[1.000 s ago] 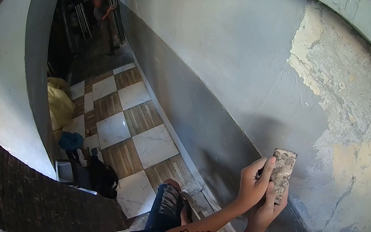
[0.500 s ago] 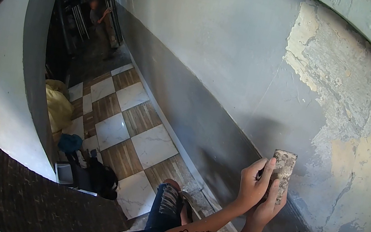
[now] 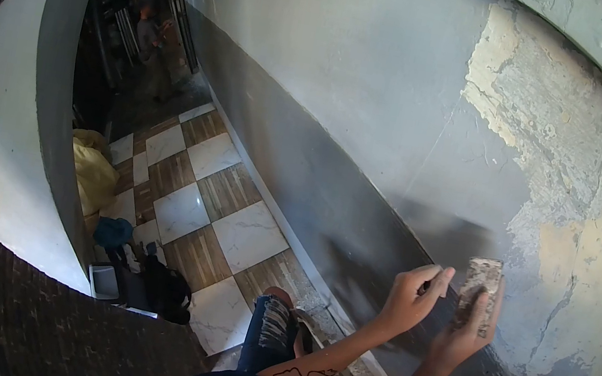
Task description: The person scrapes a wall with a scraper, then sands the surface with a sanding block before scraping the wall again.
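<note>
A rough, speckled block (image 3: pixel 480 288), pale and crusted, stands nearly upright in my right hand (image 3: pixel 461 341), whose fingers wrap its lower part. Left of it, with a gap between, my left hand (image 3: pixel 408 299) is closed around a small item; only a dark bit of it shows, too little to name. Both hands are in front of the grey wall (image 3: pixel 355 61), near the line where its darker lower band begins. Right of the block, the wall's paint (image 3: pixel 567 138) is peeled and cracked.
Another person (image 3: pixel 151 41) stands in the dark doorway at the far end. Checkered floor tiles (image 3: pixel 182 213) run along the wall. A yellow sack (image 3: pixel 93 171), a teal cloth (image 3: pixel 113 232) and dark items (image 3: pixel 166 289) lie at the left, beside a pale partition (image 3: pixel 23 163).
My right hand has moved right with the block, away from my left hand, which was close against it. The person in the doorway has shifted slightly left.
</note>
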Demonstrator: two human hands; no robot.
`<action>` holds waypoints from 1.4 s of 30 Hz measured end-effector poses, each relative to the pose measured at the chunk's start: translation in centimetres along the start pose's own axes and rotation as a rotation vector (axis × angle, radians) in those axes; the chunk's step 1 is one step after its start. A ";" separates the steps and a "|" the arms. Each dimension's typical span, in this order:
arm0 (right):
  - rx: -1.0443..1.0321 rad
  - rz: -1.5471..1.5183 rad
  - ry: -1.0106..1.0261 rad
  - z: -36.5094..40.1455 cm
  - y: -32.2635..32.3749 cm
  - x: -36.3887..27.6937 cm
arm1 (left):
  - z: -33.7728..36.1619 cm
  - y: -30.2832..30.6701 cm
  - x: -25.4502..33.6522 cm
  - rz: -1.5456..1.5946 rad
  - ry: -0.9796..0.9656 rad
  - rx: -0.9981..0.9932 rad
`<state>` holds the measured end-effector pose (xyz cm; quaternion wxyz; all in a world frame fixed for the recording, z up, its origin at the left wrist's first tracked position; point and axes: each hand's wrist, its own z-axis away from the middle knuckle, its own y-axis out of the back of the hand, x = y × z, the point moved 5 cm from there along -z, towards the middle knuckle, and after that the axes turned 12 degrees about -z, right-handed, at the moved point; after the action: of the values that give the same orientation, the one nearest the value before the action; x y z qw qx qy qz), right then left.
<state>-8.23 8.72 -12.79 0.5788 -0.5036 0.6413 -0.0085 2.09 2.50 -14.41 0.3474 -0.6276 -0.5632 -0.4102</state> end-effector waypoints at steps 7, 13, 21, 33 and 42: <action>-0.014 0.274 -0.108 -4.0 6.3 -1.8 | 2.1 2.6 -4.0 -0.159 0.181 -0.035; -0.021 0.457 0.021 -4.9 8.4 -2.6 | 4.7 5.0 -5.6 -0.132 0.346 -0.106; -0.066 0.604 0.265 -5.6 5.5 -3.9 | 5.3 4.4 -5.2 -0.058 0.461 -0.121; -0.061 0.725 0.382 -4.6 4.8 -3.7 | 5.1 3.0 -3.7 -0.090 0.434 -0.185; -0.042 0.646 0.360 -4.9 5.1 -3.0 | 6.1 2.8 -4.2 -0.117 0.428 -0.223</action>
<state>-15.66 10.40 -12.00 0.4191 -0.2776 0.8587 0.0996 5.53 5.81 -20.73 0.3629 -0.5272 -0.4636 -0.6128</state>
